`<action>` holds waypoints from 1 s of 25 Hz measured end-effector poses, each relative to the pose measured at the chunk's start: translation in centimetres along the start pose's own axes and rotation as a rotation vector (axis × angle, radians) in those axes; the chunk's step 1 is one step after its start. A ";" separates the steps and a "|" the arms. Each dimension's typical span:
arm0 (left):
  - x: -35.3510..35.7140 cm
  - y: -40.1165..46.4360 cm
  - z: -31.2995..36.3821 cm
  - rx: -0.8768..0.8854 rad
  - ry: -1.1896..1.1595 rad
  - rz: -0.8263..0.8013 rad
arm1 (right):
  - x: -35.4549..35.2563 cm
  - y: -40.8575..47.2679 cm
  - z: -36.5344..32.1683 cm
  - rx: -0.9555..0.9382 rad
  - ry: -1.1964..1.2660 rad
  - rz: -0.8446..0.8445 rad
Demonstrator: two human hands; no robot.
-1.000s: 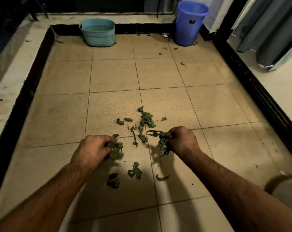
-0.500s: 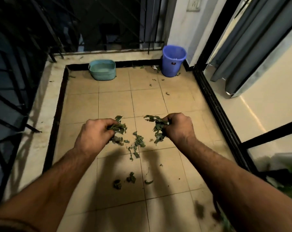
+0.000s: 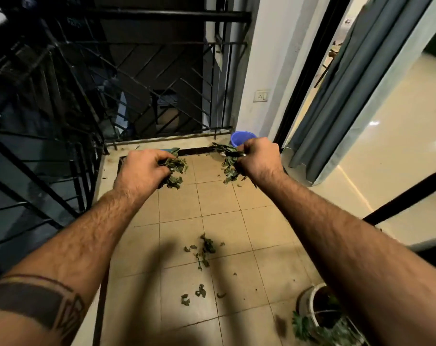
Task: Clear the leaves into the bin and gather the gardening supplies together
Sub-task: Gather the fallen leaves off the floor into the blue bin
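Head view shows us each clenched hand, left hand (image 3: 147, 168) and right hand (image 3: 258, 158), grasping a bunch of leaves (image 3: 175, 168). We judge nothing binned yet: the blue bin (image 3: 238, 138) stands far ahead, and scattered leaves (image 3: 204, 248) remain on the floor.

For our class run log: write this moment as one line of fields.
left hand: grips leaves | right hand: grips leaves | blue bin: ahead | loose leaves: on floor

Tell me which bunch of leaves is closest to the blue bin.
The bunch in the right hand, the right bunch of leaves, is right beside the blue bin. The left bunch and the loose leaves on the floor are farther away.
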State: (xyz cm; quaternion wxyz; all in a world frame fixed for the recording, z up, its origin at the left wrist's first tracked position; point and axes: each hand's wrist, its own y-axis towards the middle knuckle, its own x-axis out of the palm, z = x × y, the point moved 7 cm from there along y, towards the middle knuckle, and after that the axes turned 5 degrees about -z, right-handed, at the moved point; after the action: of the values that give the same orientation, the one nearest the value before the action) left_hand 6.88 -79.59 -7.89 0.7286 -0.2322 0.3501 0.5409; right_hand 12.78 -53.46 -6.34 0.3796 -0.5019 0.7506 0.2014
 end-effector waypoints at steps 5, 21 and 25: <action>-7.1 -1.4 3.6 0.038 -0.010 0.016 | -6.5 -4.1 -5.8 0.039 0.115 0.076; -2.9 12.4 18.0 0.113 -0.034 -0.023 | -18.3 7.8 -0.3 0.128 0.206 0.184; 0.2 19.4 21.2 0.061 -0.042 -0.001 | -20.9 16.5 1.0 0.102 0.216 0.133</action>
State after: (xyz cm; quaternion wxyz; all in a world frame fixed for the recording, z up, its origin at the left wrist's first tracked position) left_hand -6.06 -58.33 6.45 0.7428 -0.1983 0.3510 0.5345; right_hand 2.56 -33.38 7.82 0.3074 -0.4496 0.8281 0.1325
